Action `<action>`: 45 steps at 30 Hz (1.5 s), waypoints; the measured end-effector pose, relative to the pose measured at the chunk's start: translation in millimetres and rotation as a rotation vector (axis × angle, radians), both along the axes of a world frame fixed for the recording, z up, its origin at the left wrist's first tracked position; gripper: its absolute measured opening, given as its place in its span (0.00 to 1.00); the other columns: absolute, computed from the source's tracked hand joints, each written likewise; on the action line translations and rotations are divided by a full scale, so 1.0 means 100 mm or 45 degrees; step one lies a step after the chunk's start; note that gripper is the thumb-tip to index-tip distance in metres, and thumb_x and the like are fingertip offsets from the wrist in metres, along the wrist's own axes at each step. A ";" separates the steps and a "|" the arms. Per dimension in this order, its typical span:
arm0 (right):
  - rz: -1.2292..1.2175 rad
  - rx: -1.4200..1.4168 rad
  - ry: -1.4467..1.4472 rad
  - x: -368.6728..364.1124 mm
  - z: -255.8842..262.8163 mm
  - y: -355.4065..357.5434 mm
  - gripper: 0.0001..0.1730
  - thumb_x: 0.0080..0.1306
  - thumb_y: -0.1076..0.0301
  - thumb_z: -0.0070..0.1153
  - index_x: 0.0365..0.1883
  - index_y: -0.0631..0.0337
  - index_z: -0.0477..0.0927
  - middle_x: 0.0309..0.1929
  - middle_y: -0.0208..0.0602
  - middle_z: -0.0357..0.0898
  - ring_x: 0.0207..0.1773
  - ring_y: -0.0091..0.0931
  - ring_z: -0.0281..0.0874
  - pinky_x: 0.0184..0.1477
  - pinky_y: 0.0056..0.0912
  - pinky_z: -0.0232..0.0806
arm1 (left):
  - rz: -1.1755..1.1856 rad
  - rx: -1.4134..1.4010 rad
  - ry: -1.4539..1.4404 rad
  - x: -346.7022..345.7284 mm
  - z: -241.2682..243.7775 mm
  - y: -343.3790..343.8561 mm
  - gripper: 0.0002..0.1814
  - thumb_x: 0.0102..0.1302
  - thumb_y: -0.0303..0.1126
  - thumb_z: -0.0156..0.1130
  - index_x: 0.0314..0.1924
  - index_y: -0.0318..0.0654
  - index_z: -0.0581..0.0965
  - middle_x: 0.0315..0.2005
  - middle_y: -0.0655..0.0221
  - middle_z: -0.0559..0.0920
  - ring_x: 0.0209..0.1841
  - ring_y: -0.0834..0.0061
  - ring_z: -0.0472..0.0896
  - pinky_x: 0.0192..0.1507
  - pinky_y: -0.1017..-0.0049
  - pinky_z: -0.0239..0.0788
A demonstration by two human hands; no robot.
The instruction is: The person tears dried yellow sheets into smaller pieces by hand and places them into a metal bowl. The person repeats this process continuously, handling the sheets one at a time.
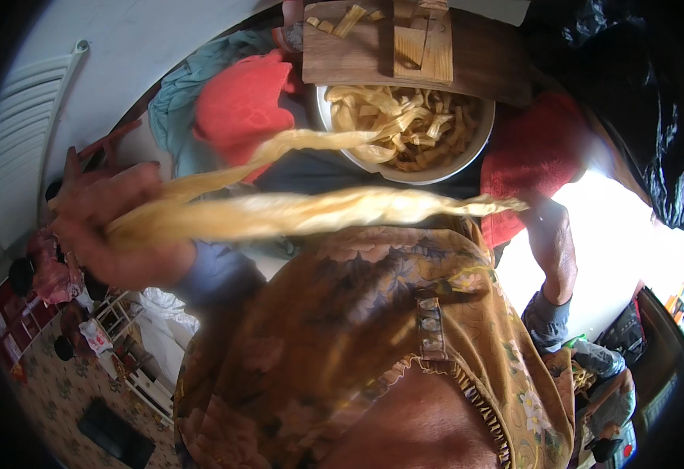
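Note:
A long, pale yellow ribbon-like strip point(306, 211) stretches across in front of my chest, blurred in places; its material is not certain. My left hand point(125, 228), also blurred, is closed around its thick left part. My right hand point(547, 225) pinches the thin, frayed right end. A second length of strip point(277, 146) runs from my left hand to a white basin point(429, 176). Tangled strips and short cut pieces point(418, 126) of the same yellow material lie in that basin.
A brown wooden board point(353, 58) lies over the basin's far edge, carrying a slotted wooden block point(424, 50) and small pieces point(349, 22). Red cloths point(242, 105) cover my knees. Black plastic point(640, 117) hangs at right. A person point(608, 398) sits at lower right; others point(54, 264) are at left.

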State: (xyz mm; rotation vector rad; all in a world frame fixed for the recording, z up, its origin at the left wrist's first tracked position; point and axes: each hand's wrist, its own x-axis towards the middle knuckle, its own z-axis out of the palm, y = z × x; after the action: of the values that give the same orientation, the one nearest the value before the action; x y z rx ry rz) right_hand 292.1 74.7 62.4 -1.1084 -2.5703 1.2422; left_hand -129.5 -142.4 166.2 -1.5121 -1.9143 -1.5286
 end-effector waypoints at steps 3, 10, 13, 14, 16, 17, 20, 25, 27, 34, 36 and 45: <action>-0.213 -0.267 -0.046 -0.08 0.11 -0.02 0.16 0.72 0.68 0.52 0.52 0.71 0.80 0.35 0.36 0.83 0.31 0.25 0.77 0.33 0.26 0.72 | 0.184 -0.515 -0.112 0.16 -0.30 0.16 0.08 0.67 0.28 0.56 0.35 0.32 0.80 0.30 0.65 0.83 0.33 0.67 0.78 0.61 0.59 0.67; 0.210 0.172 0.146 -1.07 0.15 -0.28 0.05 0.59 0.73 0.61 0.34 0.60 0.82 0.28 0.46 0.81 0.28 0.44 0.80 0.29 0.41 0.71 | -0.885 -0.735 -0.214 1.23 -0.88 0.97 0.28 0.58 0.28 0.68 0.60 0.34 0.74 0.60 0.54 0.75 0.64 0.57 0.73 0.64 0.65 0.66; 0.119 0.286 0.164 -1.25 0.11 -0.20 0.05 0.58 0.75 0.60 0.34 0.61 0.82 0.27 0.45 0.80 0.29 0.43 0.80 0.31 0.40 0.71 | -1.029 -0.799 -0.749 1.35 -1.04 1.15 0.29 0.64 0.26 0.63 0.65 0.32 0.69 0.55 0.56 0.79 0.59 0.65 0.77 0.59 0.69 0.69; 0.135 0.227 0.193 -1.25 0.11 -0.14 0.06 0.59 0.75 0.60 0.35 0.61 0.83 0.27 0.45 0.79 0.29 0.42 0.80 0.31 0.39 0.71 | -1.112 -1.143 -1.400 1.29 -1.05 1.16 0.20 0.70 0.25 0.57 0.61 0.29 0.71 0.46 0.64 0.82 0.48 0.75 0.80 0.52 0.74 0.72; 0.148 0.102 0.229 -1.14 0.06 -0.01 0.07 0.59 0.75 0.60 0.37 0.62 0.83 0.27 0.46 0.79 0.31 0.41 0.81 0.33 0.38 0.71 | -1.060 -0.942 -1.053 1.19 -1.41 1.15 0.10 0.71 0.26 0.55 0.49 0.29 0.77 0.33 0.63 0.81 0.34 0.77 0.77 0.40 0.75 0.71; 0.096 0.042 0.230 -1.08 0.06 0.04 0.08 0.60 0.76 0.60 0.39 0.63 0.83 0.27 0.45 0.79 0.31 0.38 0.80 0.34 0.36 0.71 | -0.951 -0.931 -0.972 1.15 -1.43 1.13 0.08 0.69 0.26 0.58 0.43 0.28 0.79 0.28 0.55 0.82 0.29 0.71 0.78 0.35 0.71 0.70; 0.052 -0.164 0.176 -0.94 0.07 0.14 0.15 0.63 0.73 0.62 0.48 0.66 0.81 0.35 0.43 0.82 0.36 0.30 0.80 0.40 0.31 0.71 | -0.852 -0.869 -0.858 1.08 -1.41 1.07 0.09 0.70 0.29 0.58 0.44 0.31 0.80 0.27 0.53 0.81 0.30 0.62 0.80 0.34 0.70 0.69; 0.021 0.251 0.245 -1.10 -0.03 0.07 0.32 0.56 0.63 0.70 0.59 0.58 0.76 0.55 0.45 0.77 0.54 0.38 0.77 0.52 0.38 0.70 | -0.845 -0.989 -0.795 1.06 -1.39 1.13 0.12 0.72 0.31 0.55 0.32 0.31 0.73 0.21 0.55 0.75 0.24 0.64 0.73 0.29 0.68 0.65; 0.109 0.631 0.311 -1.22 -0.09 0.03 0.33 0.53 0.65 0.71 0.59 0.57 0.77 0.56 0.45 0.77 0.57 0.40 0.76 0.56 0.42 0.68 | -0.897 -0.989 -0.997 1.10 -1.44 1.14 0.14 0.74 0.32 0.54 0.30 0.33 0.70 0.19 0.63 0.72 0.23 0.73 0.68 0.27 0.70 0.62; 0.140 -0.020 0.393 -1.18 -0.32 -0.04 0.11 0.62 0.65 0.63 0.38 0.63 0.80 0.28 0.47 0.81 0.31 0.38 0.81 0.33 0.40 0.70 | -1.200 -1.027 -1.775 1.06 -1.49 1.10 0.09 0.77 0.31 0.51 0.40 0.34 0.75 0.22 0.83 0.65 0.26 0.90 0.60 0.26 0.82 0.54; 0.134 -0.337 0.384 -1.17 -0.06 -0.02 0.14 0.68 0.62 0.61 0.41 0.66 0.80 0.32 0.46 0.81 0.35 0.34 0.81 0.37 0.35 0.71 | -0.909 -1.145 -1.733 1.11 -1.31 1.06 0.09 0.77 0.31 0.49 0.42 0.34 0.74 0.25 0.80 0.66 0.26 0.89 0.61 0.27 0.85 0.53; 0.190 0.159 0.522 -1.28 -0.25 0.10 0.12 0.70 0.66 0.55 0.34 0.68 0.80 0.23 0.41 0.75 0.25 0.31 0.75 0.29 0.39 0.68 | -0.759 -0.732 -0.077 1.10 -0.60 1.18 0.05 0.65 0.26 0.63 0.37 0.32 0.80 0.27 0.54 0.82 0.28 0.60 0.82 0.31 0.66 0.71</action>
State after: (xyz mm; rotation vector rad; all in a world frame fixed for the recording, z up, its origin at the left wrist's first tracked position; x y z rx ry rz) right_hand 164.2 84.6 37.8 -0.5743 -2.4050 1.1713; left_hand -19.2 -24.0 106.6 -2.4855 -2.1780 -1.2667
